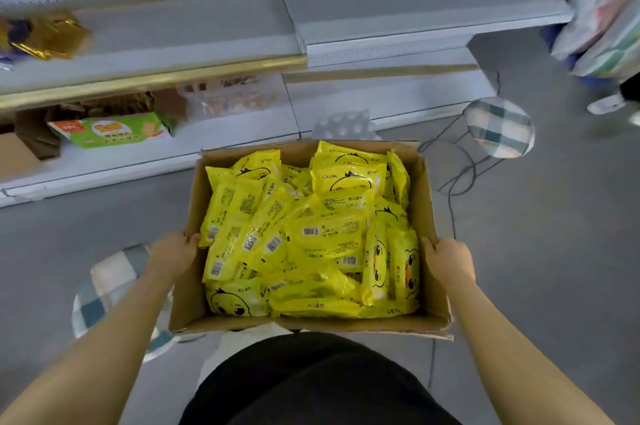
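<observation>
**Carton of yellow packets carried down a shop aisle**

A person held an open cardboard box (428,203) at waist height, in front of the body and above the grey floor (554,269), beside a run of low white shelves (242,137). The left hand (175,251) gripped the box's left wall and the right hand (450,263) its right wall, the fingers (189,240) of both clenched on the upper edges with thumbs hooked over the rim. The box was filled close to the brim with loose yellow packets (311,237), soft plastic pouches that looked likely to slide if the box tipped. Packed that full, the load probably weighed a fair amount, and the thin cardboard walls appeared liable to bow. A grip low on both sides or under the base seemed the safer hold, with the box level. A stool (498,127) with a checked cushion stood by the shelves, and a second stool (104,289) showed under the left forearm
</observation>
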`<state>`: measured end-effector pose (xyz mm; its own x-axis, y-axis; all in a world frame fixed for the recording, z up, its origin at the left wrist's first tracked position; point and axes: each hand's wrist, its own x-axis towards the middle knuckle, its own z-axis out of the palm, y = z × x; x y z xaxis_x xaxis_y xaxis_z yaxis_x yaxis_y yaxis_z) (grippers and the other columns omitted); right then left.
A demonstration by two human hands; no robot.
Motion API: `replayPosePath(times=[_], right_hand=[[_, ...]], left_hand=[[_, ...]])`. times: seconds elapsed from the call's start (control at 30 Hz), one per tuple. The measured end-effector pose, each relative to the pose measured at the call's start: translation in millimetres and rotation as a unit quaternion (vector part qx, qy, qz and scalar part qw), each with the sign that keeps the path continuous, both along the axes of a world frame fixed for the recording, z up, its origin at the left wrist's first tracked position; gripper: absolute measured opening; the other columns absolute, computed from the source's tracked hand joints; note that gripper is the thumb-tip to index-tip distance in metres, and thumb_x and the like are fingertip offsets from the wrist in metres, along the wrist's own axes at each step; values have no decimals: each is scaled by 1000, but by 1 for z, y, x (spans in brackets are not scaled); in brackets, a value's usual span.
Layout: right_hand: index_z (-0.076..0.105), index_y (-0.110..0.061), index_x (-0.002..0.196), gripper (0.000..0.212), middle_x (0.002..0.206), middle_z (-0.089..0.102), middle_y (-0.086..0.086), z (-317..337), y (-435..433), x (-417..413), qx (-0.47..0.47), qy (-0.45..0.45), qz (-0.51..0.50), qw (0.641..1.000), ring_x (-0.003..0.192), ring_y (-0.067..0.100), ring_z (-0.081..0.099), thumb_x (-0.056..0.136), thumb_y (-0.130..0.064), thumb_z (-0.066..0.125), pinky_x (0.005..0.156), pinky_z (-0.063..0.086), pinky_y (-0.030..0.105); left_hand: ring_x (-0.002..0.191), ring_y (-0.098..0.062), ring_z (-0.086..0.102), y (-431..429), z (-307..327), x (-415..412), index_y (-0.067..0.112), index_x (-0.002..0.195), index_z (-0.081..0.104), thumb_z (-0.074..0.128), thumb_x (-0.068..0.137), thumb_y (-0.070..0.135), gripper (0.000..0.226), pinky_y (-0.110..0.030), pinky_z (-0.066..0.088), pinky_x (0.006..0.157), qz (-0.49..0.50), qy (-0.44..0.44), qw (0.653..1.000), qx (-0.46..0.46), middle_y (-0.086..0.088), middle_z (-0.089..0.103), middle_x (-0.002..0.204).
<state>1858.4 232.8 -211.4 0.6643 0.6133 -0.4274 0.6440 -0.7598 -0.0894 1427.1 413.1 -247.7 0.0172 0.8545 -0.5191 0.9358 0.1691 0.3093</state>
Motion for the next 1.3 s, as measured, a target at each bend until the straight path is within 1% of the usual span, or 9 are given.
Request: replayPosePath(times=[0.17, 0.27, 0.4, 0.6, 0.83, 0.97, 1.07, 1.13, 1.3], right_hand=[[60, -2, 79, 46, 73, 60, 12, -1, 40, 42, -14, 13, -22, 1000, 72, 31, 60, 101, -36, 38, 63, 50, 34], [58, -5, 76, 44, 69, 58, 8, -8, 75, 78, -14, 11, -13, 1000, 68, 28, 57, 101, -35, 38, 60, 47, 33], [46, -13, 62, 46, 60, 51, 4, -27, 126, 136, -25, 36, -2, 999, 60, 21, 50, 101, -36, 39, 55, 37, 29], [47, -8, 65, 47, 59, 46, 3, -55, 215, 239, -41, 47, 59, 996, 66, 26, 50, 101, -35, 37, 60, 36, 30], [53, -4, 69, 49, 70, 59, 12, -91, 294, 347, -43, 47, 106, 992, 65, 26, 54, 101, -37, 36, 59, 43, 31], [44, -13, 60, 49, 62, 53, 7, -118, 321, 377, -34, 33, 108, 993, 58, 22, 49, 101, -39, 36, 57, 38, 30], [44, -14, 61, 48, 58, 46, 2, -138, 342, 386, -37, 29, 105, 993, 57, 20, 46, 100, -39, 36, 54, 34, 29], [43, -15, 60, 47, 58, 46, 2, -157, 339, 386, -34, 32, 87, 995, 54, 17, 44, 100, -39, 38, 49, 31, 27], [51, -11, 68, 44, 69, 58, 12, -177, 312, 382, -12, 52, 22, 998, 64, 28, 55, 97, -42, 42, 60, 47, 35]], left_hand=[[99, -40, 57, 66, 4, 56, -10, 96, 61, 38, 102, 26, 43, -38, 41, 81, -43, 32, 998, -15, -30, 62, 103], [99, -40, 58, 92, -1, 87, -11, 95, 61, 39, 101, 26, 43, -38, 42, 81, -35, 43, 998, -31, -30, 62, 102], [94, -39, 58, 125, -12, 133, -10, 92, 61, 41, 100, 24, 41, -38, 42, 79, 6, 28, 999, -33, -29, 63, 98], [94, -40, 58, 144, -39, 221, -7, 90, 60, 41, 100, 28, 40, -39, 43, 77, 120, 39, 990, -56, -28, 63, 97], [63, -28, 47, 140, -66, 322, 5, 70, 46, 45, 99, 28, 37, -33, 35, 58, 200, 72, 976, -48, -8, 46, 60], [60, -26, 45, 148, -97, 353, 7, 67, 43, 43, 100, 27, 38, -32, 33, 56, 188, 88, 976, -65, -8, 47, 59], [74, -35, 57, 162, -117, 363, 5, 72, 47, 41, 100, 29, 38, -34, 39, 61, 189, 80, 976, -75, -20, 60, 74], [71, -33, 55, 176, -127, 363, 5, 73, 50, 41, 100, 31, 38, -35, 39, 61, 195, 74, 976, -64, -14, 56, 69], [58, -25, 44, 191, -139, 357, 7, 73, 47, 42, 99, 31, 36, -32, 33, 54, 192, 69, 978, -36, -5, 45, 57]])
